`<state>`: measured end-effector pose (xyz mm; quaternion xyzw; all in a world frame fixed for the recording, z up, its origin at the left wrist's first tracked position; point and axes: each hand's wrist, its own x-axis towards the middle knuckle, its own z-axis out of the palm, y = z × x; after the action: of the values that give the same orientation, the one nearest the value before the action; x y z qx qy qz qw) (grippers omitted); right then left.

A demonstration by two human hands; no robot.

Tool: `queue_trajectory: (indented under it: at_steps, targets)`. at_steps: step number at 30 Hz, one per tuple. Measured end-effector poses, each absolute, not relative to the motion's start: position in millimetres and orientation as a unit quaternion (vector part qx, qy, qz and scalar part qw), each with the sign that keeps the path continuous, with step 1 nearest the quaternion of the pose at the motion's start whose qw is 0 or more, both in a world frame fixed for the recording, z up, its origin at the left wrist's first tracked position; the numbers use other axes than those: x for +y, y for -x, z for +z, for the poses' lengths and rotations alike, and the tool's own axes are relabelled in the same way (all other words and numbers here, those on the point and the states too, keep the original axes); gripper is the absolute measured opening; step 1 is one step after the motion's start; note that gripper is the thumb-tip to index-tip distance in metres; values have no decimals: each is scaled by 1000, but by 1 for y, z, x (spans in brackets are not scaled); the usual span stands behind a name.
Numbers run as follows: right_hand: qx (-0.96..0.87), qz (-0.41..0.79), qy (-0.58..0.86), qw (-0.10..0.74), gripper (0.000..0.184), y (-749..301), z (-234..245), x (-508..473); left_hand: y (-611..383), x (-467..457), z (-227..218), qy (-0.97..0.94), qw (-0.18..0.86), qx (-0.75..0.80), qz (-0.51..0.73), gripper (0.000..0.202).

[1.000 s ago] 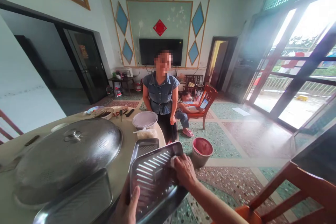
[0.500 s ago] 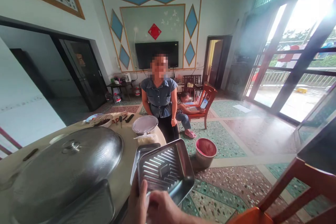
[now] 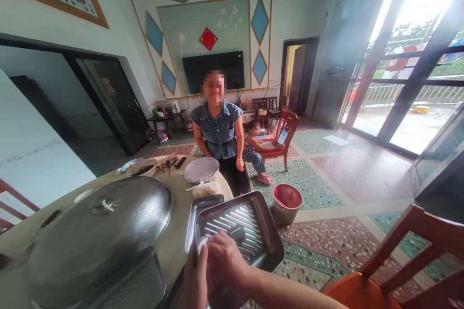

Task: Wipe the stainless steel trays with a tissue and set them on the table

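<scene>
A ribbed steel tray (image 3: 250, 231) is held tilted over the table's near edge. My left hand (image 3: 194, 277) grips its near left rim, thumb up along the edge. My right hand (image 3: 226, 268) is closed on a small white cloth (image 3: 201, 244) and presses it on the tray's near left corner. A second steel tray (image 3: 205, 203) lies on the table just behind it.
A large perforated steel lid (image 3: 97, 231) covers the round table (image 3: 174, 178), with a bowl (image 3: 201, 170), a basket and small tools farther back. A person in a denim shirt (image 3: 219, 130) stands beyond the table. A red bin (image 3: 287, 200) and wooden chairs (image 3: 409, 256) are on the right.
My right hand slid with the cloth from the tray's far right rim down to its near left corner. The tray has tipped flatter and shifted right; the view has moved slightly.
</scene>
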<state>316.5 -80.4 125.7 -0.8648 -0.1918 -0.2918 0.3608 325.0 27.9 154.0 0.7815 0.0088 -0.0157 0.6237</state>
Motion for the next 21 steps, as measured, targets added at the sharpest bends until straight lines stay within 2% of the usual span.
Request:
queue_trajectory:
  at_steps: [3, 6, 11, 14, 17, 21]
  targets:
    - [-236, -222, 877, 356, 15, -298, 111, -85, -328, 27, 167, -767, 641, -2, 9, 69]
    - [-193, -192, 896, 350, 16, -286, 109, -94, -327, 18, 177, -750, 661, -15, 5, 70]
    - [-124, -184, 935, 277, 13, -277, 113, -125, -324, 2, 184, -720, 694, -22, -23, 72]
    - [-28, -212, 946, 241, 19, -276, 108, -160, -324, 1, 191, -728, 685, -21, -8, 72]
    - [45, -290, 929, 227, 20, -282, 118, -188, -320, 3, 194, -732, 681, -7, -4, 72]
    - [-59, -363, 896, 248, 18, -305, 156, -184, -307, 1, 184, -738, 675, -6, 5, 71]
